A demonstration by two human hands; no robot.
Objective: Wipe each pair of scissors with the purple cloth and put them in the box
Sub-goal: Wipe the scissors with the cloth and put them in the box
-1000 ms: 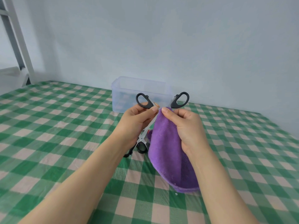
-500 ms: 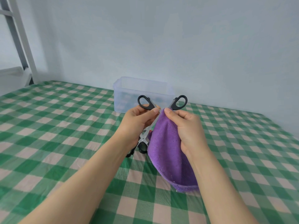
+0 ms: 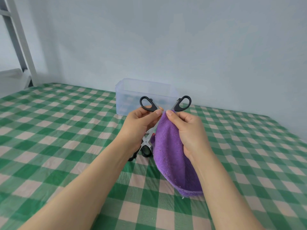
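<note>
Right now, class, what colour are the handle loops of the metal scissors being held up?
Black plastic handle loops, clearest in the head view.

Pale blue wall (image 3: 182,39); green-checked tablecloth (image 3: 49,138); grey ladder frame (image 3: 18,39).

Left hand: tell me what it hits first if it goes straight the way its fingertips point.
The left hand points rightward, so it would likely meet the top of the purple cloth first, pinched there by the right hand. The gap looks slight, though depth is unclear.
</note>
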